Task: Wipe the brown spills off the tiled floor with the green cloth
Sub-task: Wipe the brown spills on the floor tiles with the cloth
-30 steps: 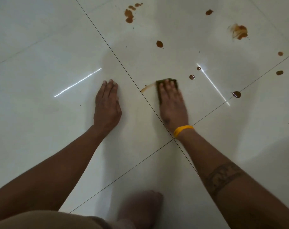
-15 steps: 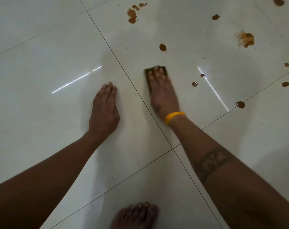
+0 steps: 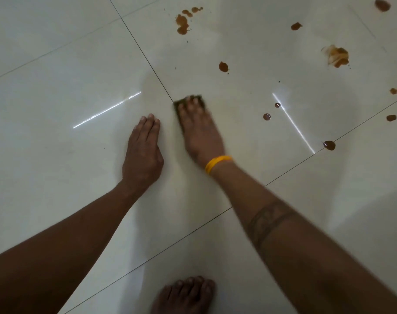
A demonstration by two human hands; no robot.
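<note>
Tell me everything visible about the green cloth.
The green cloth is dark olive green and looks like a small folded pad, lying flat on the pale tiled floor right beside a grout line. The right hand presses on it with straight fingers, covering most of it; only its far and left edges show, blurred. No brown spill touches its visible edges.

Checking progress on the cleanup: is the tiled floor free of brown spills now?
No, several brown spills remain on the white tiled floor beyond the right hand pressing the green cloth.
</note>
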